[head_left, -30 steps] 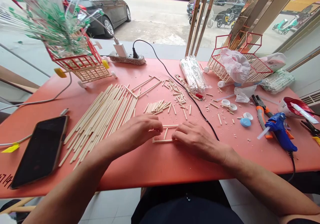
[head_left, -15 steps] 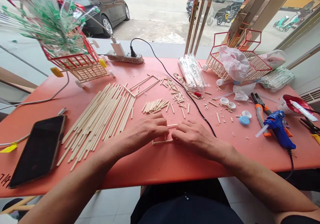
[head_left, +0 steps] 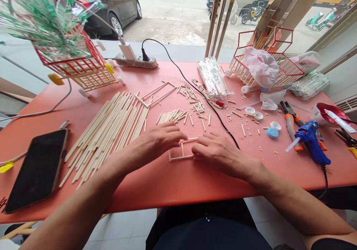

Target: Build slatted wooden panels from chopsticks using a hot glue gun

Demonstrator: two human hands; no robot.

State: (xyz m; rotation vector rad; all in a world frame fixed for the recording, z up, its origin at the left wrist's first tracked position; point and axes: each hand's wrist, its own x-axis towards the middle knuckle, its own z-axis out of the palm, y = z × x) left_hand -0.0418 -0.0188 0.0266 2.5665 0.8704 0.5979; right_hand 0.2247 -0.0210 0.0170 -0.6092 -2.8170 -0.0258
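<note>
A small frame of thin wooden sticks [head_left: 182, 150] lies flat near the table's front edge, with a crosspiece inside its left part. My left hand [head_left: 164, 140] hovers at the frame's far side, thumb and fingers apart around the crosspiece's far end. Whether its fingertips touch the wood, I cannot tell. My right hand [head_left: 213, 148] has its fingers closed on the frame's right part and hides that end. Just beyond my left hand lies a group of short stick pieces [head_left: 170, 116].
Long wooden sticks [head_left: 108, 135] and a phone [head_left: 37, 168] lie left. Another stick frame [head_left: 164, 94] rests beyond. A black cable [head_left: 192, 84] crosses the table. Rightward are a blue glue gun [head_left: 311, 140], pliers [head_left: 290, 122] and bottle caps [head_left: 272, 132]. Stick-built baskets [head_left: 80, 66] stand at the back.
My left hand has lifted slightly and loosened from the crosspiece, which now shows more fully. My right hand stays at the frame's right part. The view has shifted slightly.
</note>
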